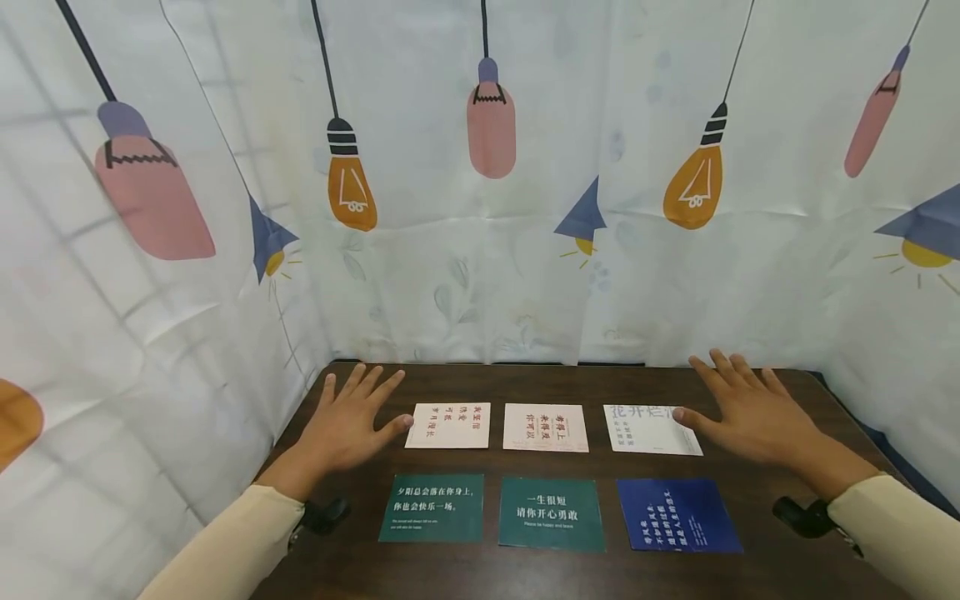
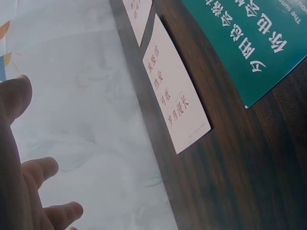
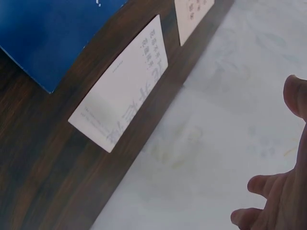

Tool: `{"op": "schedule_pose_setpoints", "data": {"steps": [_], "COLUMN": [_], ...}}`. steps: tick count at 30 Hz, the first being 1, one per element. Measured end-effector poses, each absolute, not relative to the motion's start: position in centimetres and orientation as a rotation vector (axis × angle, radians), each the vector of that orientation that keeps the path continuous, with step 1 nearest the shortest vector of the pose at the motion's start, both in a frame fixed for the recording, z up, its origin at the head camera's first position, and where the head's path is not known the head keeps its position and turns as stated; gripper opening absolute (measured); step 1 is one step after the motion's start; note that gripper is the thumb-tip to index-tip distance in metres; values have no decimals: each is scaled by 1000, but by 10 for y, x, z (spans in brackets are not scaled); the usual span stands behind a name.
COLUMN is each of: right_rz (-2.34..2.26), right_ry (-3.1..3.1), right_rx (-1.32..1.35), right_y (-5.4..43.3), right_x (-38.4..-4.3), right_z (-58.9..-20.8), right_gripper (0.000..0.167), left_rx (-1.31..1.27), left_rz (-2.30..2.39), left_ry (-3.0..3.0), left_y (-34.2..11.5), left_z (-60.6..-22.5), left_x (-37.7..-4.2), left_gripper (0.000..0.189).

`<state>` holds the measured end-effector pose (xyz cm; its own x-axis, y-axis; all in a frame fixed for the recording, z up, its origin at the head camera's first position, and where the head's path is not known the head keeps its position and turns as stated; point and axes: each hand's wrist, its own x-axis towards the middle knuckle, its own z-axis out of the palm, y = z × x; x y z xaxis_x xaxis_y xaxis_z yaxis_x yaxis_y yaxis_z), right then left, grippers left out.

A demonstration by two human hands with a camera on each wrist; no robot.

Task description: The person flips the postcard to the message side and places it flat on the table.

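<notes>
Two rows of printed cards lie on the dark wooden table. In the back row are a white card with red writing (image 1: 447, 426), a pinkish card (image 1: 546, 427) and a white card with grey writing (image 1: 654, 430). The front row has a green card (image 1: 432, 508), a second green card (image 1: 551, 514) and a dark blue card (image 1: 679, 515). My left hand (image 1: 352, 423) is spread at the left, its thumb near the red-lettered card. At the right, my right hand (image 1: 757, 412) is spread too, its thumb overlapping the grey-lettered card's corner in the head view. Both hands hold nothing.
The brown table (image 1: 555, 571) ends at the back against a white curtain (image 1: 420, 292) printed with lamps and bulbs. More curtain hangs along the left and right sides. A dark wrist strap (image 1: 324, 517) shows at the left cuff, and another (image 1: 806, 517) at the right.
</notes>
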<state>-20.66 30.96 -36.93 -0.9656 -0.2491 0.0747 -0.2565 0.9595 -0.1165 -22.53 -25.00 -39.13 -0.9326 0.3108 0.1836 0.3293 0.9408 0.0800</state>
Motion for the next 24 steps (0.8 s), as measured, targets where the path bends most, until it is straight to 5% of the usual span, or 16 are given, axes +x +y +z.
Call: {"op": "schedule_pose_setpoints", "data": {"steps": [24], "right_rz": [280], "right_ry": [-3032], "right_rx": [493], "right_y": [277], "right_x": [-200], "right_z": [-381], "right_gripper": [96], "left_rx": [-510], "left_rz": [-197], "left_ry": [-2893], "left_y": [-254], "left_z": [-407], "left_x": [-215], "left_gripper": [79]}}
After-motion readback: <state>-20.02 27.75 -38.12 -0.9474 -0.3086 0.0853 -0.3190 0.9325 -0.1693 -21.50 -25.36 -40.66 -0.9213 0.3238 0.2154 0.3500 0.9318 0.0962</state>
